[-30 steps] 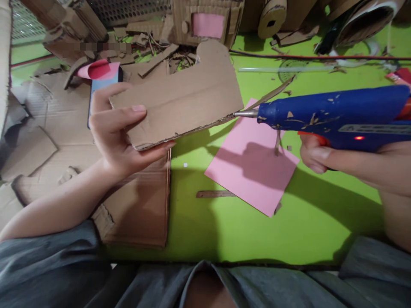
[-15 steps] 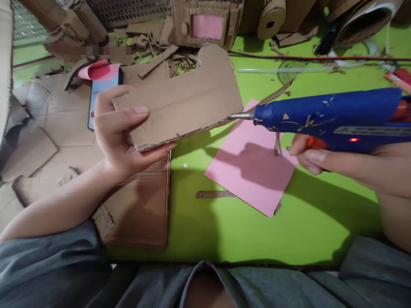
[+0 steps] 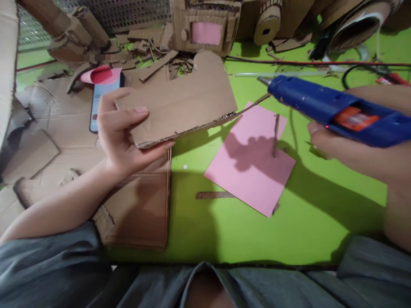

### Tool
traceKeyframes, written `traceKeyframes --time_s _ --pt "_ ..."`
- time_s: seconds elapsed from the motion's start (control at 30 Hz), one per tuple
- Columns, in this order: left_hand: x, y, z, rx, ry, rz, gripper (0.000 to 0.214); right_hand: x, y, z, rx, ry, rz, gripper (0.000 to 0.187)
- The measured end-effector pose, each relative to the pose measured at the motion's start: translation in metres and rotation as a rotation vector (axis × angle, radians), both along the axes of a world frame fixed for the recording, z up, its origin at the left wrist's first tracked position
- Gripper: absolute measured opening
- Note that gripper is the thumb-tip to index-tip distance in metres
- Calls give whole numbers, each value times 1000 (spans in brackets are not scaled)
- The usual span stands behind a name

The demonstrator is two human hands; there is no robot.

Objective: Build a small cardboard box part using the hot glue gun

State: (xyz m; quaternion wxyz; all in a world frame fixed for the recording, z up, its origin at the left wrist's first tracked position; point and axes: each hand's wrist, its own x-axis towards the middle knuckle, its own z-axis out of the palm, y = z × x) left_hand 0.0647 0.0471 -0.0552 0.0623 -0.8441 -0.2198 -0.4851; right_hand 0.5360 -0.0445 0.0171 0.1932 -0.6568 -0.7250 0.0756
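Observation:
My left hand (image 3: 120,132) grips a cut piece of corrugated cardboard (image 3: 180,102) between thumb and fingers, holding it up over the table. A thin cardboard strip (image 3: 253,105) runs from its lower edge toward the right. My right hand (image 3: 349,145) is shut around a blue hot glue gun (image 3: 324,105), which is tilted. Its metal nozzle points up and left, a little above the strip's far end and apart from it. Glue on the cardboard edge is hard to make out.
A pink paper sheet (image 3: 247,171) lies on the green table (image 3: 308,226), with a narrow cardboard strip (image 3: 275,134) standing on it. A phone (image 3: 104,102) rests on flattened cardboard (image 3: 138,209). A cardboard model with a pink window (image 3: 205,25), scraps and a glue stick (image 3: 279,74) lie beyond.
The glue gun has lifted away from the cardboard edge and rotated, its nozzle now pointing up and left. The left hand and cardboard piece have barely moved.

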Motion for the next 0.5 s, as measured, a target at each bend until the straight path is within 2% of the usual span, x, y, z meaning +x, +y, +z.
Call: traceKeyframes --time_s 0.07,0.13,0.2,0.23,0.27,0.3,0.43,0.5 --pt "2 -1 -1 59 -17 -1 93 3 12 0 84 -92 -40 53" --pt "4 -3 0 30 -32 33 80 3 28 -3 96 -197 -128 48" --pt "6 -5 1 -41 -20 92 67 4 43 -8 -21 -301 -205 47" --pt "7 -6 2 -67 -11 121 63 4 51 -12 -123 -346 -230 53" --pt "8 -5 1 -64 -14 131 62 5 57 -17 -216 -377 -241 58" --pt "9 -4 0 -35 -31 111 63 7 63 -23 -242 -398 -247 62" --pt "11 3 -7 55 -98 -39 72 21 80 -45 -250 -338 -98 78" --pt "10 4 -8 25 -68 -91 76 31 85 -45 -282 -316 -43 83"
